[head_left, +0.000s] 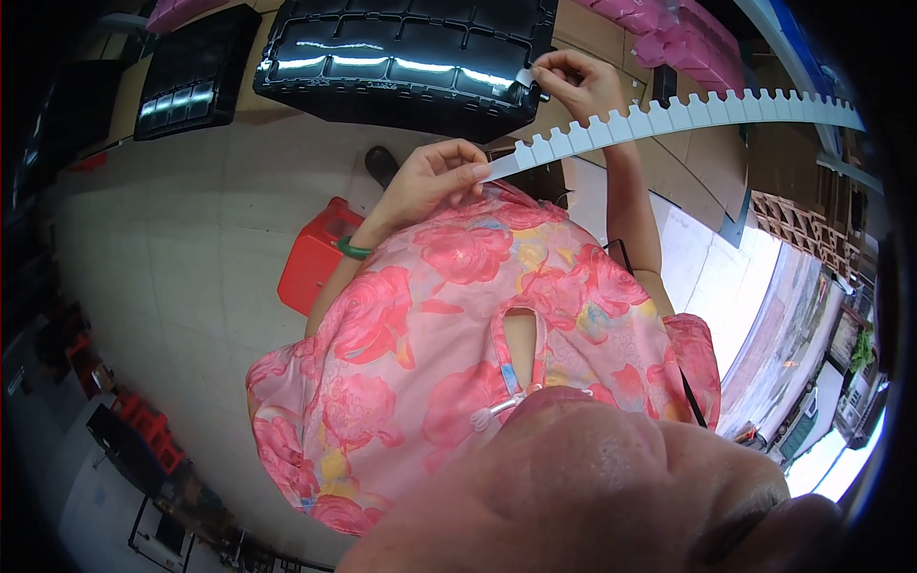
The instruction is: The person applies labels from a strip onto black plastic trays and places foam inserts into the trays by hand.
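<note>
My left hand [433, 183] pinches the near end of a long pale strip [659, 121] between thumb and fingers. One edge of the strip is notched into a row of tabs, and it arches away to the right, passing in front of my right forearm. My right hand [585, 86] is closed in a pinch on a small pale tab [524, 77], which lies against the right corner of a glossy black plastic tray [411, 95]. Whether the tab is stuck to the tray I cannot tell. Moulded ribs and compartments cover the tray.
Another black tray [196, 76] is to the left, with cardboard [583, 29] around the trays. Pink wrapped bundles [693, 48] are at the far right. A red plastic stool [320, 253] stands on the floor beside my left arm, and a dark shoe [381, 165] shows near the tray.
</note>
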`<state>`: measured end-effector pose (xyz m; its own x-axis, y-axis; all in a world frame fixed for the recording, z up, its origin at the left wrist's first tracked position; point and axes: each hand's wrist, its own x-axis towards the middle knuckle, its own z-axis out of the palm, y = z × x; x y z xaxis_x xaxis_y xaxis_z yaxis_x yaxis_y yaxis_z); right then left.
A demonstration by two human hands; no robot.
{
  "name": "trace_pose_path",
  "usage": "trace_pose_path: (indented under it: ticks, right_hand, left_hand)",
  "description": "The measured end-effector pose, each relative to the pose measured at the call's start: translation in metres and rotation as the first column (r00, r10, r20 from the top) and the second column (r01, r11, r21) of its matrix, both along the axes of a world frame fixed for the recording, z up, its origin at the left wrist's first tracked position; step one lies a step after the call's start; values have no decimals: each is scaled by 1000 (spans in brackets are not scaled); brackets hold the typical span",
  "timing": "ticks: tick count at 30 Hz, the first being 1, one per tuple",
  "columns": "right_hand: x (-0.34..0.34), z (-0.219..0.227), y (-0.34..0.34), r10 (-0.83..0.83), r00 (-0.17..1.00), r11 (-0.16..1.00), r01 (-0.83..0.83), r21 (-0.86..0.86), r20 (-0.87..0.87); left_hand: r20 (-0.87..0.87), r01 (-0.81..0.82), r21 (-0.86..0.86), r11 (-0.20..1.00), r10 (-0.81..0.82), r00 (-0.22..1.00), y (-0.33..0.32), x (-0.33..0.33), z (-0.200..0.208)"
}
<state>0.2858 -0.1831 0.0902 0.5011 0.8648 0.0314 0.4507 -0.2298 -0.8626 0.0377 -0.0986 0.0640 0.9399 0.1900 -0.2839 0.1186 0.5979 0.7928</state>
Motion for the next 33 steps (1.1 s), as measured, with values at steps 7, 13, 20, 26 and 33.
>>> trace_pose_path:
  ticks: [7, 13, 20, 26, 33]
  right_hand:
    - [17, -15, -88, 240, 962, 877, -156, -454, 133]
    - [-34, -1, -28, 282, 833, 944, -330, -19, -476]
    - [-50, -13, 8, 587, 450, 792, -491, 362, -673]
    - [-41, -21, 20, 668, 412, 727, -540, 424, -620]
    - [-35, 13, 81, 530, 784, 831, -555, 16, -322]
  left_hand:
    - [6, -230, 52, 972, 230, 973, 0, -10, -9]
    - [-15, -222, -133, 966, 222, 975, 0, -16, -16]
    - [2, -263, -246, 933, 271, 962, -7, -17, -7]
    - [88, -245, -281, 928, 279, 956, -1, -23, -3]
    - [260, -473, -220, 853, 519, 814, 5, -43, -18]
